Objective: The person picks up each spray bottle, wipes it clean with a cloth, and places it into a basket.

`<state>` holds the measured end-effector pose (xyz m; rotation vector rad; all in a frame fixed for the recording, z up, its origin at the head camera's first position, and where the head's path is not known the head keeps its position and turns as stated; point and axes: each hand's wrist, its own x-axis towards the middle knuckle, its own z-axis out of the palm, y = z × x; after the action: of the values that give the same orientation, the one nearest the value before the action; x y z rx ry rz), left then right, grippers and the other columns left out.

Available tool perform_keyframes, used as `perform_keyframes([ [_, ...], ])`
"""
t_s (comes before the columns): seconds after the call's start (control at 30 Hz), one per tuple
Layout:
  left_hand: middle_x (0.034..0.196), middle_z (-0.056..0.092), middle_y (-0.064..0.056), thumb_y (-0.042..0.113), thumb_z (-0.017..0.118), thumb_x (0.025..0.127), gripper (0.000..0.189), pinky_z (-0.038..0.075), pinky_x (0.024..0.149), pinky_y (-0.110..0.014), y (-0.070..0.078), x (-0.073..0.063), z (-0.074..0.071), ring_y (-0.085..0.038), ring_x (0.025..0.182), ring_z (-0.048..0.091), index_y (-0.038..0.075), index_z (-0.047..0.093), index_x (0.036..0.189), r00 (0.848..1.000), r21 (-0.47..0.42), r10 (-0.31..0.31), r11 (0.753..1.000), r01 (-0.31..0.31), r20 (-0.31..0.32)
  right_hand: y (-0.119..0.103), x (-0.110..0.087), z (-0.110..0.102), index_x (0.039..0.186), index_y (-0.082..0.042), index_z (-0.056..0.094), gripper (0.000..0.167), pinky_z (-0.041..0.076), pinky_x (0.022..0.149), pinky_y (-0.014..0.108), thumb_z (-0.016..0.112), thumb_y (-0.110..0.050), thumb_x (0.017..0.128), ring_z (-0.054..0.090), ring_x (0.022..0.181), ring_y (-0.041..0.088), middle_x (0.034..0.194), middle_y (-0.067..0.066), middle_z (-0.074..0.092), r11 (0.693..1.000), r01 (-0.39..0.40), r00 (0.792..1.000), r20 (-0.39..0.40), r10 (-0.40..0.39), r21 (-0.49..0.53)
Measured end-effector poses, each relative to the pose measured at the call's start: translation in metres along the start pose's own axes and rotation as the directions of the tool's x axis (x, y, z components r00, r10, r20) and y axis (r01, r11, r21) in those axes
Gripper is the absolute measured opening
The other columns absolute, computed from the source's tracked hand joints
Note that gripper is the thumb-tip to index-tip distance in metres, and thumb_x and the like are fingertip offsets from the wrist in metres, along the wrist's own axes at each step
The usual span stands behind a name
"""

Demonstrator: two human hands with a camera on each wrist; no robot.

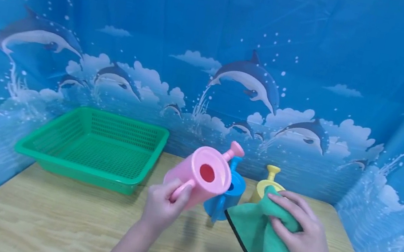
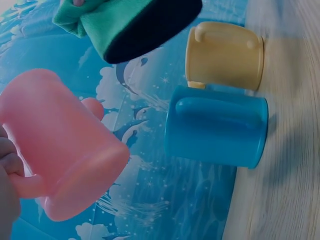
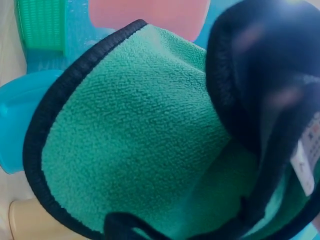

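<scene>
My left hand [image 1: 165, 204] grips the handle of a pink watering can [image 1: 193, 174], tilted and raised above the table, its spout pointing away to the right. In the left wrist view the pink can [image 2: 65, 145] shows its side and base, fingers wrapped round the handle. A green cloth with black edging [image 1: 264, 231] hangs bunched from my right hand [image 1: 303, 231], whose fingers and thumb pinch its top. Much of the right wrist view is filled by that cloth [image 3: 130, 125]. Behind the pink can stands a blue watering can [image 1: 227, 200], partly hidden.
A yellow watering can [image 1: 261, 190] stands at the back right, partly covered by the cloth. On the left of the wooden table [image 1: 60, 213] sits a green plastic basket [image 1: 83, 175]. A blue dolphin-print curtain [image 1: 188, 20] surrounds the table's back and sides.
</scene>
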<state>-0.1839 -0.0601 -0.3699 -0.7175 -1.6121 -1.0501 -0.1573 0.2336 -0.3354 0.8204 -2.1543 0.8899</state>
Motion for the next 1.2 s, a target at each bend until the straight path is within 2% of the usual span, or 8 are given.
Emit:
perform_keyframes([
  [0.13, 0.048, 0.034, 0.004, 0.032, 0.052, 0.099, 0.046, 0.026, 0.045, -0.006, -0.002, 0.0, 0.0, -0.004, 0.042, 0.032, 0.013, 0.038, 0.059, 0.994, 0.049, 0.108, 0.993, -0.109, 0.03, 0.0, 0.0, -0.003, 0.116, -0.005, 0.068, 0.057, 0.042, 0.093, 0.009, 0.073, 0.02, 0.065, 0.05, 0.115, -0.005, 0.12, 0.003, 0.06, 1.0, 0.014, 1.0, -0.011, -0.014, -0.003],
  [0.3, 0.046, 0.033, 0.005, 0.029, 0.05, 0.099, 0.046, 0.023, 0.043, -0.007, -0.003, 0.002, 0.001, -0.004, 0.04, 0.029, 0.015, 0.036, 0.058, 0.972, 0.114, 0.225, 0.966, -0.232, 0.068, 0.002, 0.0, -0.005, 0.115, -0.005, 0.068, 0.057, 0.042, 0.093, 0.009, 0.072, 0.019, 0.064, 0.05, 0.115, -0.005, 0.119, 0.007, 0.061, 0.999, 0.031, 0.999, -0.021, -0.031, -0.017],
  [0.53, 0.044, 0.032, 0.008, 0.028, 0.048, 0.099, 0.046, 0.015, 0.042, -0.007, -0.005, 0.002, 0.002, -0.002, 0.037, 0.025, 0.016, 0.036, 0.056, 0.943, 0.189, 0.314, 0.925, -0.33, 0.11, 0.006, -0.002, -0.007, 0.116, -0.007, 0.068, 0.057, 0.042, 0.092, 0.008, 0.073, 0.019, 0.065, 0.049, 0.114, -0.007, 0.118, 0.008, 0.06, 0.998, 0.005, 0.999, -0.04, -0.007, -0.056],
  [0.7, 0.045, 0.033, 0.008, 0.028, 0.048, 0.098, 0.044, 0.013, 0.045, -0.007, -0.007, 0.001, 0.002, -0.001, 0.038, 0.026, 0.017, 0.038, 0.057, 0.912, 0.188, 0.38, 0.895, -0.405, 0.152, 0.005, -0.001, -0.006, 0.117, -0.008, 0.068, 0.057, 0.041, 0.093, 0.008, 0.074, 0.018, 0.066, 0.05, 0.113, -0.006, 0.117, 0.009, 0.061, 0.998, 0.001, 1.0, -0.031, -0.003, -0.06],
  [0.8, 0.045, 0.033, 0.009, 0.029, 0.048, 0.098, 0.044, 0.013, 0.046, -0.007, -0.008, 0.002, 0.002, -0.001, 0.038, 0.027, 0.017, 0.039, 0.057, 0.897, 0.188, 0.399, 0.882, -0.432, 0.192, 0.005, 0.0, -0.004, 0.117, -0.009, 0.068, 0.058, 0.041, 0.093, 0.008, 0.074, 0.017, 0.066, 0.05, 0.113, -0.006, 0.116, 0.01, 0.062, 0.998, 0.011, 0.999, -0.031, -0.013, -0.063],
  [0.9, 0.045, 0.034, 0.009, 0.031, 0.047, 0.098, 0.044, 0.014, 0.045, -0.007, -0.009, 0.003, 0.001, -0.001, 0.038, 0.029, 0.017, 0.04, 0.057, 0.889, 0.209, 0.397, 0.872, -0.444, 0.229, 0.005, 0.0, -0.003, 0.117, -0.008, 0.069, 0.057, 0.041, 0.093, 0.007, 0.074, 0.017, 0.066, 0.051, 0.113, -0.005, 0.116, 0.011, 0.061, 0.998, 0.011, 0.999, -0.033, -0.013, -0.054],
  [1.2, 0.045, 0.034, 0.01, 0.031, 0.048, 0.098, 0.043, 0.016, 0.042, -0.008, -0.013, 0.002, -0.001, -0.001, 0.038, 0.028, 0.017, 0.04, 0.058, 0.87, 0.212, 0.42, 0.854, -0.475, 0.256, 0.006, 0.0, -0.005, 0.116, -0.008, 0.068, 0.054, 0.041, 0.092, 0.008, 0.075, 0.015, 0.068, 0.05, 0.114, -0.005, 0.117, 0.013, 0.061, 0.998, -0.02, 1.0, -0.022, 0.019, -0.063],
])
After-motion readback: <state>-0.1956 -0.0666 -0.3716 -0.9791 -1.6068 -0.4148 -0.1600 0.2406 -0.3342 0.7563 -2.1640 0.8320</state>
